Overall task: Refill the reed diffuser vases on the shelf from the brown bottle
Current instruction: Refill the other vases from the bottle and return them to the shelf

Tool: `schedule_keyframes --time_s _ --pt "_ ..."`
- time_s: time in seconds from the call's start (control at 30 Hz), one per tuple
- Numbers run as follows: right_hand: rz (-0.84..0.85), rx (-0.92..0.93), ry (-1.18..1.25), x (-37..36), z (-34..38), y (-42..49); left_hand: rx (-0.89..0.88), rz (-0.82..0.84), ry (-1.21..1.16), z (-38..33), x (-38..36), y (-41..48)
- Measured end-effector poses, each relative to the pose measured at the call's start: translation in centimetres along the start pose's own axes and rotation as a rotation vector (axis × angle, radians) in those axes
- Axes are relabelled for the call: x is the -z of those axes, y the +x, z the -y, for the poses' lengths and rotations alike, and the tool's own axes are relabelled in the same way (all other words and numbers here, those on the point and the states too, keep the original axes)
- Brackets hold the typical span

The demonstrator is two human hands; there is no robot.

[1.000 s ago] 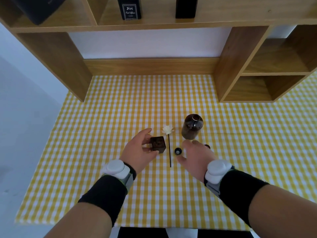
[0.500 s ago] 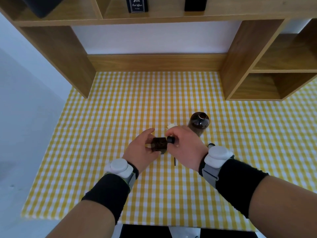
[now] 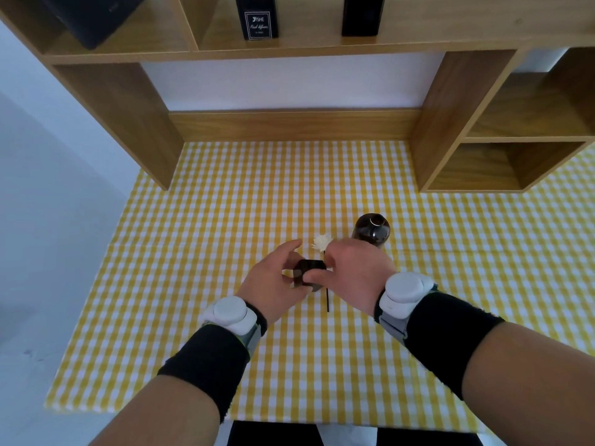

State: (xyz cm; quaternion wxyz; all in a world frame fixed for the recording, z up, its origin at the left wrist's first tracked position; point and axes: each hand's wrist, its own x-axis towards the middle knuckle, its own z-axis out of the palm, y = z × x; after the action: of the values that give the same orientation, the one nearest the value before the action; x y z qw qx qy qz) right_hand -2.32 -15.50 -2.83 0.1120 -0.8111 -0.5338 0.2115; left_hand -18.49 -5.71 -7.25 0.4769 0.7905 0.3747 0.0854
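Dark square vase [image 3: 306, 274] sits mid-table on the yellow checked cloth [image 3: 193, 252], and both hands are clamped on it: left hand [image 3: 272, 284] grips its side, right hand [image 3: 355, 272] curls over its top. Brown bottle [image 3: 370, 233] stands just behind, white flower reed [image 3: 322, 242] lying alongside.

Right hand [image 3: 352, 273] left table [image 3: 225, 220] beside reed stick [image 3: 327, 300], now on dark square vase [image 3: 306, 274], fingers curled over its top. Small black cap gone from table, out of sight.
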Motion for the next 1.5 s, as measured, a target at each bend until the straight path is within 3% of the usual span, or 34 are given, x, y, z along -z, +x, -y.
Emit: schedule_keyframes --time_s 0.2,0.4,0.5,0.6,0.77,0.9,1.1,1.23,1.37,1.5 --pt "0.085 0.074 -0.066 1.1 -0.3 -0.7 -0.015 -0.015 -0.020 -0.3 0.0 0.1" --pt "0.096 0.072 0.009 1.6 -0.4 -0.7 -0.013 -0.017 -0.022 -0.4 0.1 0.0" --pt "0.064 0.030 -0.080 1.7 -0.5 -0.5 0.000 -0.013 -0.019 -0.6 0.2 -0.1" --pt "0.066 0.077 0.043 1.6 -0.4 -0.4 -0.005 0.000 -0.009 -0.8 0.2 0.0" --pt "0.022 0.058 -0.003 1.4 -0.6 -0.4 -0.007 -0.015 -0.031 -1.0 0.2 0.1" --pt "0.112 0.136 0.148 1.0 -0.7 -0.3 -0.039 -0.009 -0.012 -1.1 0.1 0.0" --pt "0.001 0.057 0.257 -0.7 0.0 0.1 -0.054 -0.056 -0.002 -0.7 0.0 0.0" --pt "-0.052 -0.108 0.311 -2.2 -0.1 0.4 -0.006 -0.063 0.036 0.9 1.0 0.3" --pt "0.078 -0.266 0.092 -3.6 -0.8 0.4 0.043 -0.074 0.034 1.9 1.6 0.2" --pt "0.206 -0.348 0.049 -5.2 -0.5 1.4 0.042 -0.074 0.027 1.9 1.8 0.1"
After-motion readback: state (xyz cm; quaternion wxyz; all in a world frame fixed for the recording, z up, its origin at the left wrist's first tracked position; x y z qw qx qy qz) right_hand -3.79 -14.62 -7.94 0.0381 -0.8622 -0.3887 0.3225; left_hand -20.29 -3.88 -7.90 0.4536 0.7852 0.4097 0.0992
